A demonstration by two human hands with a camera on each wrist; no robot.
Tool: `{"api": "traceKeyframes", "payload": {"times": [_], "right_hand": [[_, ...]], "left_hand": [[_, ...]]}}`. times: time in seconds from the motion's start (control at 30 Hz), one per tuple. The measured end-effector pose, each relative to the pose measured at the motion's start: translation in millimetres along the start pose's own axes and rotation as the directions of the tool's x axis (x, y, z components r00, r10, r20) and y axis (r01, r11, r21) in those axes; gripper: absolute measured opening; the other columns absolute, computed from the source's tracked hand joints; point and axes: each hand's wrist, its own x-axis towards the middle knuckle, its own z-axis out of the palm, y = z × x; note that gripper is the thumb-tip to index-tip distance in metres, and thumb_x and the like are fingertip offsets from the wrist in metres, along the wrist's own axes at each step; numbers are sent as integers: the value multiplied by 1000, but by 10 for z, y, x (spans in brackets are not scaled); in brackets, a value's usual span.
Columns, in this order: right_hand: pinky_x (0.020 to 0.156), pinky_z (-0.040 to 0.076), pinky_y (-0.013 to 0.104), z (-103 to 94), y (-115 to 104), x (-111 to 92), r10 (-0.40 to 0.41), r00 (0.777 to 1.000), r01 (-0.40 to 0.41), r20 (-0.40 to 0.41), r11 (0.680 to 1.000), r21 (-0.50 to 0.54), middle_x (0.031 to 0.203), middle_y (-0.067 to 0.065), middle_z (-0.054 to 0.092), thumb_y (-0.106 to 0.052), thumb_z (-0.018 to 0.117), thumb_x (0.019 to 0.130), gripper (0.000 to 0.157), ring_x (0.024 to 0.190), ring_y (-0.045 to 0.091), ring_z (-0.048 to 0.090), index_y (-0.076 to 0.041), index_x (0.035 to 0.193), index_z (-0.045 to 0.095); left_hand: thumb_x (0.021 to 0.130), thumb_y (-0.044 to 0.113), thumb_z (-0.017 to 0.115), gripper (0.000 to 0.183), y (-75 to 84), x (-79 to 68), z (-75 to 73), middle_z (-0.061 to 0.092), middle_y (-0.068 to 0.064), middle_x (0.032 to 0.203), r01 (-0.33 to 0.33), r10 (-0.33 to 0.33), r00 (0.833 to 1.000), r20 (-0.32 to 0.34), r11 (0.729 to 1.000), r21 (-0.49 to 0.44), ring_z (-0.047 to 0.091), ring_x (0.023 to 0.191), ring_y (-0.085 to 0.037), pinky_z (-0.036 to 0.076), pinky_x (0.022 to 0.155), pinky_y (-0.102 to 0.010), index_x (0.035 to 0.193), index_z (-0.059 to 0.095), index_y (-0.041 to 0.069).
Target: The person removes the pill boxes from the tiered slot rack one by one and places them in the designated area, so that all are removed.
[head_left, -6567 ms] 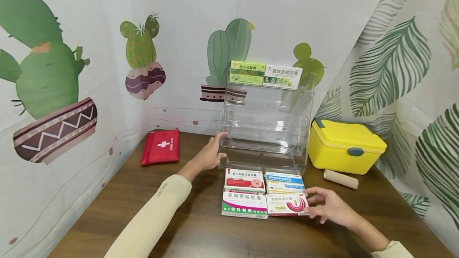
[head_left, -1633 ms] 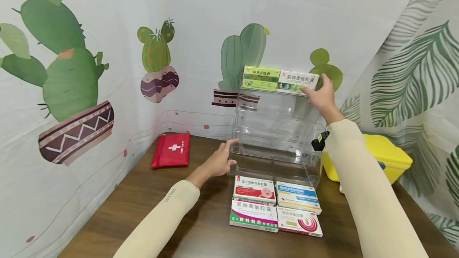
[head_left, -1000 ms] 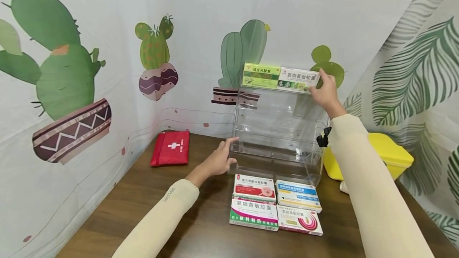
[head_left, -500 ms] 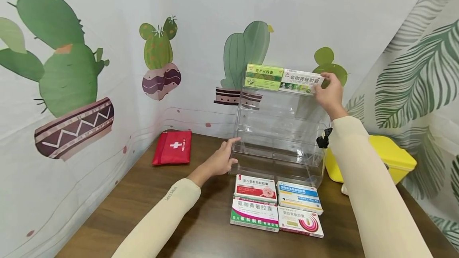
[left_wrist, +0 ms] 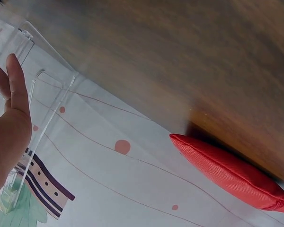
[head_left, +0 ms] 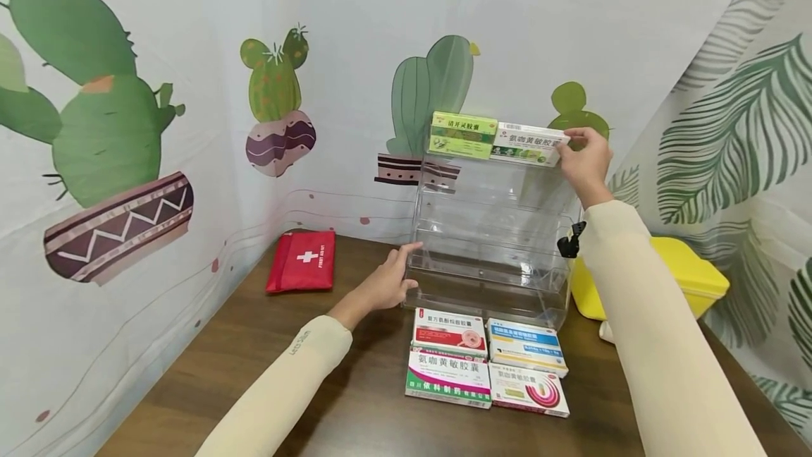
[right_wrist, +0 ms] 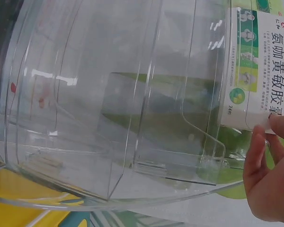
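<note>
A clear acrylic display rack (head_left: 482,273) with stepped tiers stands on the wooden table. On its top tier a yellow-green medicine box (head_left: 463,136) and a white medicine box (head_left: 528,146) sit side by side. My right hand (head_left: 587,166) pinches the right end of the white box between thumb and fingers; the right wrist view shows the fingertips at the box's edge (right_wrist: 255,85). My left hand (head_left: 384,283) touches the rack's left side with thumb and index finger extended. In the left wrist view, that hand (left_wrist: 12,113) overlaps the rack's clear side.
In front of the rack lie a red-and-white box (head_left: 449,331), a blue-and-white box (head_left: 526,348), a purple-and-green box (head_left: 447,378) and a pink-striped box (head_left: 529,392). A red first aid pouch (head_left: 301,261) lies left. A yellow case (head_left: 698,277) stands right, partly behind my sleeve.
Since the oldest frame my right hand has gone from the pink-striped box up to the white box on the top tier. Lately that box has tipped slightly. My left hand stays at the rack.
</note>
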Motion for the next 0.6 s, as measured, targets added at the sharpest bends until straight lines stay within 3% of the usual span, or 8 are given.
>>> {"api": "traceKeyframes", "payload": {"times": [0.33, 0.6], "right_hand": [[104, 38, 27, -24, -46, 38, 23, 994, -15, -102, 996, 84, 128, 4, 65, -20, 69, 95, 29, 123, 15, 51, -16, 124, 68], [86, 47, 18, -63, -114, 54, 26, 983, 8, -184, 983, 185, 121, -1, 69, -19, 72, 92, 25, 107, 8, 59, -19, 117, 71]], "left_hand": [[98, 13, 63, 81, 11, -16, 21, 42, -21, 125, 1, -1, 1000, -1, 1000, -3, 53, 57, -14, 48, 63, -32, 156, 9, 29], [98, 13, 64, 82, -20, 0, 13, 42, -19, 121, 2, -2, 1000, -5, 1000, -11, 53, 57, -14, 48, 61, -30, 156, 9, 31]]}}
